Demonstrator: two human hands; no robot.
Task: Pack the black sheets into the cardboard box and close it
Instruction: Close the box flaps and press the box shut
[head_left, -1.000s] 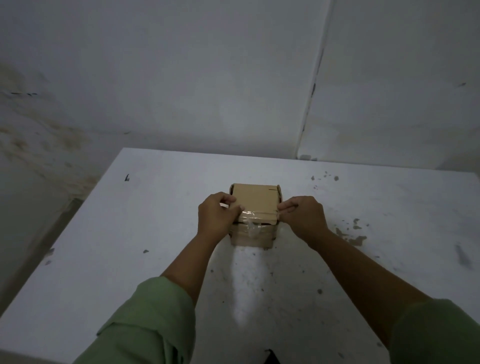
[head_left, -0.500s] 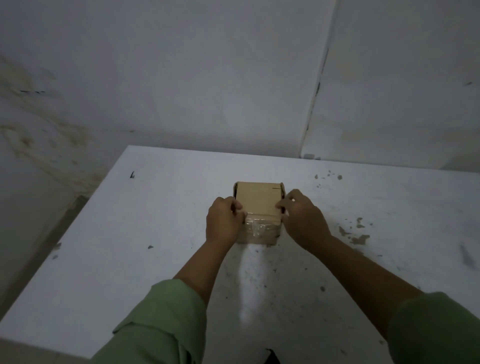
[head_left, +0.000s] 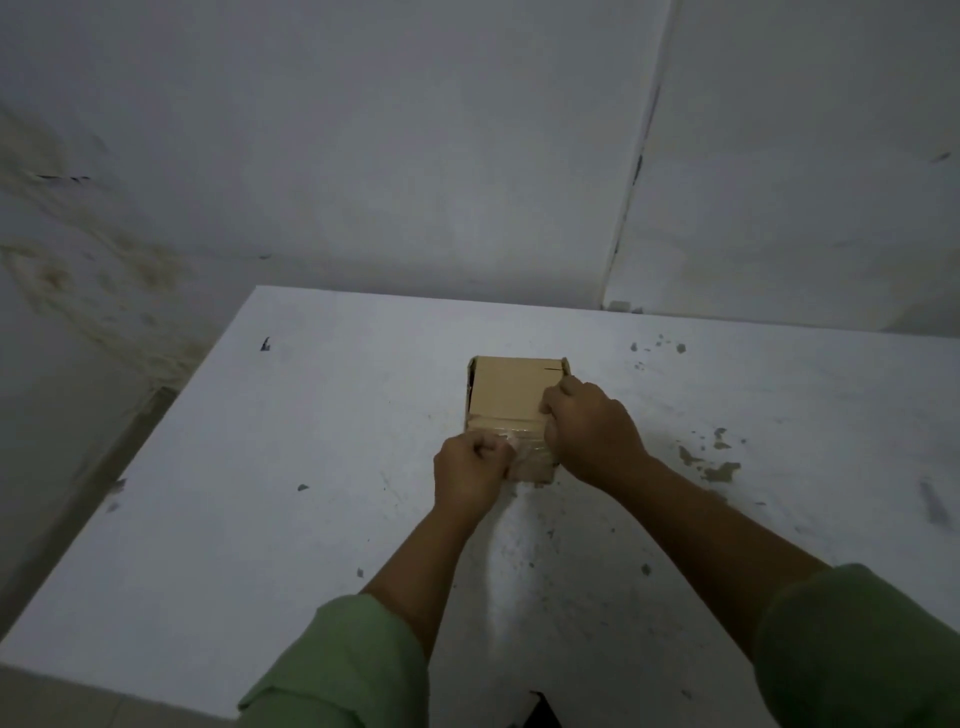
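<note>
A small cardboard box (head_left: 511, 395) sits near the middle of a white, paint-chipped table (head_left: 311, 493), its top flap folded down flat. A band of clear, shiny tape (head_left: 524, 441) crosses the box's near edge and runs down its front face.

The left hand (head_left: 470, 470) is curled into a loose fist at the box's near left corner, fingers drawn together and pinched against the tape's left end — whether it grips the tape itself or merely presses it down cannot be told from this angle. The right hand (head_left: 589, 428) rests over the box's right side, fingers bent and closed against the top flap and the right edge, knuckles up, bracing the box in place.

Both forearms reach in from the bottom of the view, each emerging from a pale green sleeve (head_left: 343, 670) pushed back above the wrist. A narrow dark gap shows along the box's left edge — nothing of its contents can be made out. Behind the table stand stained, greyish walls (head_left: 363, 156) that meet at a corner on the right. The light is dim.
</note>
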